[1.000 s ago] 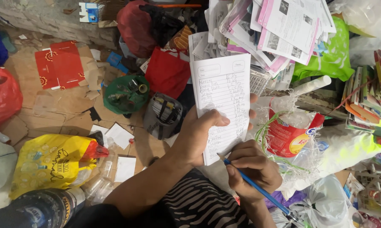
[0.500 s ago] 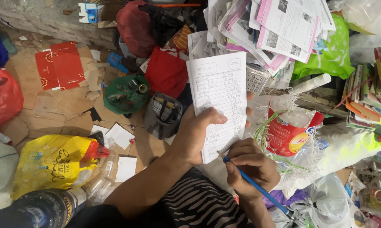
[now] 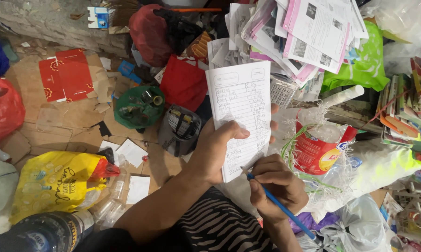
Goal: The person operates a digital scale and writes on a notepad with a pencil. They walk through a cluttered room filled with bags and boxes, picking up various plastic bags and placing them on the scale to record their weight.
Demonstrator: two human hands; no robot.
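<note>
My left hand (image 3: 218,150) grips a white lined notepad sheet (image 3: 241,103) with handwritten rows, thumb across its front, holding it upright in front of me. My right hand (image 3: 277,186) holds a blue pen (image 3: 280,206) in a writing grip, its tip touching the lower edge of the sheet. Both forearms reach up from the bottom of the view over a striped black-and-white garment (image 3: 224,228).
A heap of printed papers (image 3: 308,37) and a calculator (image 3: 282,93) lie behind the sheet. A red-and-white sack (image 3: 319,148) sits right, a green bowl (image 3: 138,108) and grey bag (image 3: 178,130) left, a yellow bag (image 3: 56,183), red bags and flattened cardboard (image 3: 66,119) on the floor.
The notepad sheet has shifted slightly in my left hand; my right hand keeps the pen at the sheet's lower edge with only small movement.
</note>
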